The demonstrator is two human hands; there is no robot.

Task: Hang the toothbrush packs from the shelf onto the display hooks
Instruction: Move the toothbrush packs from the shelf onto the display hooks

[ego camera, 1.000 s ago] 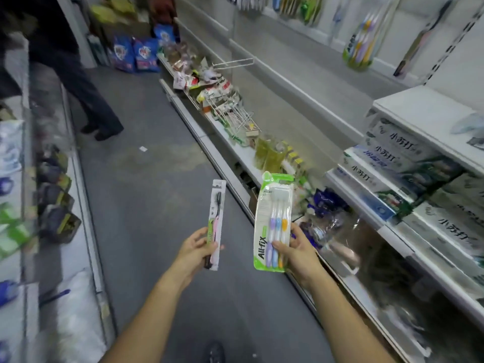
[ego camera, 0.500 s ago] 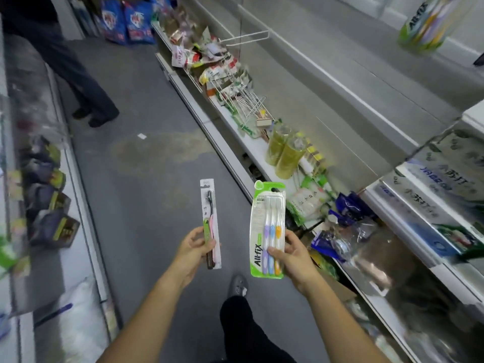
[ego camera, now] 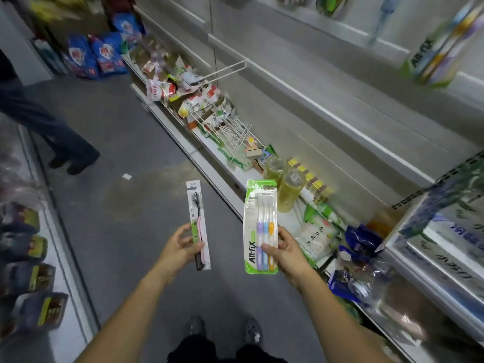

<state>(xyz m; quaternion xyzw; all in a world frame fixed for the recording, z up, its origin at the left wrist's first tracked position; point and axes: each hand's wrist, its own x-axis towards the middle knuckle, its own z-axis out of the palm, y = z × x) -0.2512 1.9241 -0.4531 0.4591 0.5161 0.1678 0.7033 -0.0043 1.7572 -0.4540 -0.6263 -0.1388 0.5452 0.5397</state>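
Clutter beyond the fingertips: low shelf [ego camera: 237, 176] running away to the right of both hands, heaped with snack bags, a tangle of loose wire hooks [ego camera: 235, 132] and two yellowish wrapped bottles [ego camera: 284, 187] just past the right fingertips. Higher up and well beyond them, one bare display hook [ego camera: 226, 70] jutting from the grey back panel. Far above the right fingers, one blurred All-fix pack [ego camera: 440, 48] hanging. Stacked toothpaste boxes [ego camera: 458, 237] off to the right of the right fingers; blue detergent bags [ego camera: 97, 56] at the aisle's far end; another person's legs [ego camera: 52, 132] far to the left of the left fingers.

Grey concrete floor [ego camera: 117, 166] under both hands, in a shop aisle with shelving on either side; two shoes [ego camera: 251, 332] directly below the wrists.

Narrow single-brush pack [ego camera: 195, 205] upright in the left hand [ego camera: 180, 248], pinched by its lower half, thumb on the front, other fingers curled behind. Wide green-edged pack [ego camera: 260, 213] of three brushes upright in the right hand [ego camera: 292, 255], gripped low down, thumb pressed across the front, fingers wrapped behind its right edge. Two packs in all, side by side and apart, neither on a hook; four brushes between them
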